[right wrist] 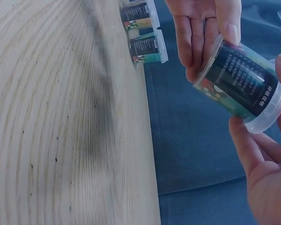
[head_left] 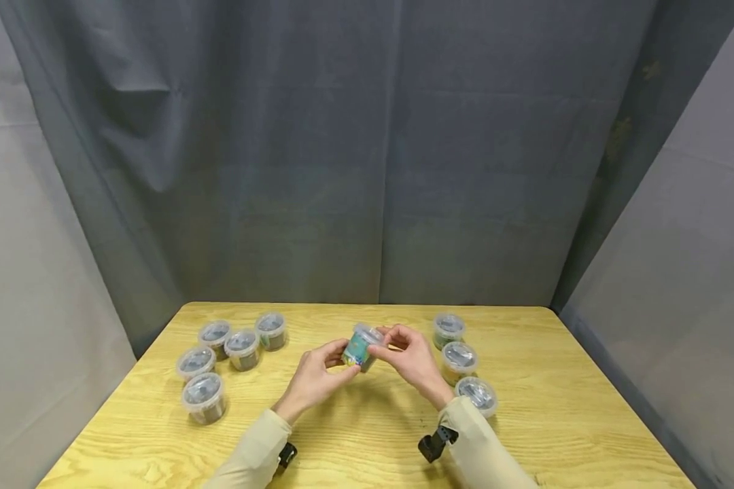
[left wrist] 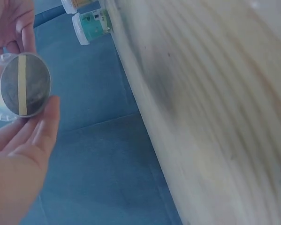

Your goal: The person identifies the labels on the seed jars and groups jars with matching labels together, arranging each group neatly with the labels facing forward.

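Above the middle of the table, both hands hold a small plastic tub (head_left: 357, 348) with a clear lid and a green printed label. The tub is tilted. My left hand (head_left: 317, 375) grips it near its base, thumb on the near side. At the lid end, my right hand (head_left: 414, 360) pinches the rim between thumb and fingers. The tub's round grey base (left wrist: 34, 86), crossed by a pale strip, faces the left wrist view. A dark label panel (right wrist: 243, 77) with white print shows in the right wrist view.
Several similar lidded tubs (head_left: 204, 397) stand in a loose group on the left of the wooden table (head_left: 367, 448). Three more, among them a yellow-labelled tub (head_left: 459, 360), form a row beyond my right forearm. A grey curtain (head_left: 379, 170) hangs behind the table.
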`<state>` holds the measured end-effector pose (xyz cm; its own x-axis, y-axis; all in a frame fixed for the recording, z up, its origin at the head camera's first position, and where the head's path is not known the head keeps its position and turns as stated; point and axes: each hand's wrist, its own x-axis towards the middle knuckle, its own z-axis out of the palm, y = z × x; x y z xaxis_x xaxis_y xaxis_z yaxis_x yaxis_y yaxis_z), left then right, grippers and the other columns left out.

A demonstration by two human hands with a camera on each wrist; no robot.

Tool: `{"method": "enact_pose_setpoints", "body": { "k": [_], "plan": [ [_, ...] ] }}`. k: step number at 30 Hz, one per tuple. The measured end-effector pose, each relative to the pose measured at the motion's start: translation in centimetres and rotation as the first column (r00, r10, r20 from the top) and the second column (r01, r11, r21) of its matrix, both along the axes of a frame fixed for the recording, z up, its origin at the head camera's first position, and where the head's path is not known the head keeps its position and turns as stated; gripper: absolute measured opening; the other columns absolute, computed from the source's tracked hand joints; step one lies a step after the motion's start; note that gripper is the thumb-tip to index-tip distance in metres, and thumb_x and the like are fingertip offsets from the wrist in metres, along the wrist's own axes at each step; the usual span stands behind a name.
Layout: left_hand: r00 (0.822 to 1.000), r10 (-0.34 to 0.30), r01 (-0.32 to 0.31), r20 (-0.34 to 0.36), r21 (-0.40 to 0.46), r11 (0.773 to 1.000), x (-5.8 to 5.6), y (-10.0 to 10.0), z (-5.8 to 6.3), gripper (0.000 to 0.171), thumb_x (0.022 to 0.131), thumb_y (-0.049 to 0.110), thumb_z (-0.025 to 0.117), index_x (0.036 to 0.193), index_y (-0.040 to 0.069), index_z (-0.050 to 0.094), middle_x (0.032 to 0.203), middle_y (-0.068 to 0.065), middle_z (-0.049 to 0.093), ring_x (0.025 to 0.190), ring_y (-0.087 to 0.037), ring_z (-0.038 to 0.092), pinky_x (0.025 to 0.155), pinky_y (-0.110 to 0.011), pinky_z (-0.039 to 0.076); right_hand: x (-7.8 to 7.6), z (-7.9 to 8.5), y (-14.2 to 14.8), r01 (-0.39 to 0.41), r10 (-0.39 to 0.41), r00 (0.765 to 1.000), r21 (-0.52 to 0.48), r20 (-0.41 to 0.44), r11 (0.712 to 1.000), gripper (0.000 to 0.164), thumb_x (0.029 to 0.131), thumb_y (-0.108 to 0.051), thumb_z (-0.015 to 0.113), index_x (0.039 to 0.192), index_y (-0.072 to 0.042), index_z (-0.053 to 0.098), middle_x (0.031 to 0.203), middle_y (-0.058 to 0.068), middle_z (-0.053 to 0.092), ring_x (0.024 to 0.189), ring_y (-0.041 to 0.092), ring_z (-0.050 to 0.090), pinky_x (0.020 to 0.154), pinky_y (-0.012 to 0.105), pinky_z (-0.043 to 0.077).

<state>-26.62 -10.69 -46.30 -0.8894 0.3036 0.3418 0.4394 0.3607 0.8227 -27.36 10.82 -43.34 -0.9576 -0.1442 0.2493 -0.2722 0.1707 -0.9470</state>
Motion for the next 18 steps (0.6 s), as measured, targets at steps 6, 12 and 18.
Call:
{"method": "enact_pose_setpoints", "body": {
  "k": [6,12,18],
  "plan": [
    [0.99,-0.061,0.055,0.128,0.053,0.997,1.1,-0.1,2.1,0.056,0.091,0.019,0.071,0.139,-0.002,0.05,0.127,-0.019,0.063,0.112,-0.031,0.064,0.1,-0.05,0.051,-0.3,-0.3,0.2,-0.029,0.029,1.0,-0.005,-0.004,1.0,0.027,0.081,-0.02,0.082,0.084,-0.006,0.058,0.126,0.01,0.067,0.12,0.026,0.062,0.098,0.041,0.054],
    [0.997,0.019,-0.025,0.076,0.071,0.997,-0.1,0.2,-0.1,0.053,0.085,0.019,0.078,0.131,0.002,0.058,0.118,-0.016,0.068,0.106,-0.03,0.067,0.097,-0.051,0.053,-0.4,-0.7,-0.1,0.001,-0.001,1.0,0.03,-0.022,1.0,0.028,0.081,-0.023,0.081,0.084,-0.008,0.058,0.124,0.011,0.068,0.118,0.028,0.063,0.095,0.04,0.056],
    [0.999,0.047,-0.045,-0.018,0.066,0.997,-0.1,0.6,-0.3,0.056,0.082,0.031,0.081,0.128,0.006,0.062,0.113,-0.012,0.07,0.101,-0.027,0.07,0.09,-0.043,0.057,-0.3,-0.4,-0.3,0.041,-0.04,0.999,0.024,-0.007,0.999,0.032,0.081,-0.025,0.082,0.083,-0.007,0.055,0.124,0.013,0.068,0.118,0.03,0.064,0.093,0.039,0.057]
  ]
}}
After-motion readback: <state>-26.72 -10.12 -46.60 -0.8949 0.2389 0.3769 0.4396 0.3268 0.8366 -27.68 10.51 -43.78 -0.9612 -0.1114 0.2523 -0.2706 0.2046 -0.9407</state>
